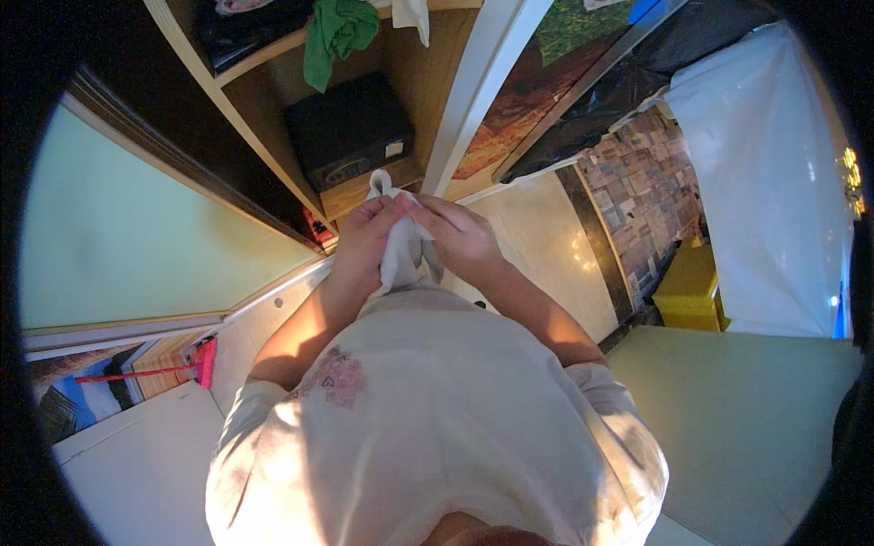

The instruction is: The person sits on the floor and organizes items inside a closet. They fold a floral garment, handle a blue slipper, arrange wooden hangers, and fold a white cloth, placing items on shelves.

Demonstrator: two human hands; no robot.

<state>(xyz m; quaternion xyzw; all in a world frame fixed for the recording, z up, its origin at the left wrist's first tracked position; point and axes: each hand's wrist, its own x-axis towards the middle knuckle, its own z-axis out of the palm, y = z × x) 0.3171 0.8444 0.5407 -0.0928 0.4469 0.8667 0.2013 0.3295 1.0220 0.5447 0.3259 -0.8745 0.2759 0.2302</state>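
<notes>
Both of my hands meet in front of my chest around a bunched white cloth [403, 256]. My left hand [362, 239] grips its left side, with thumb and fingers pinched near the top. From the other side my right hand [461, 235] pinches the same cloth, its fingertips touching those of the left. A rolled end of the cloth sticks up beyond the fingers, and the rest hangs down towards my shirt. Just past the hands, a black safe [351, 130] with a keypad sits in a wooden cabinet compartment [437, 89].
A green cloth [341, 37] hangs over the shelf above the safe. To the left stands a pale green sliding panel [136, 232]; a pink broom [203, 362] lies beyond it. At right are a yellow box [688, 286], white plastic sheeting [765, 184] and a pale green surface [737, 403].
</notes>
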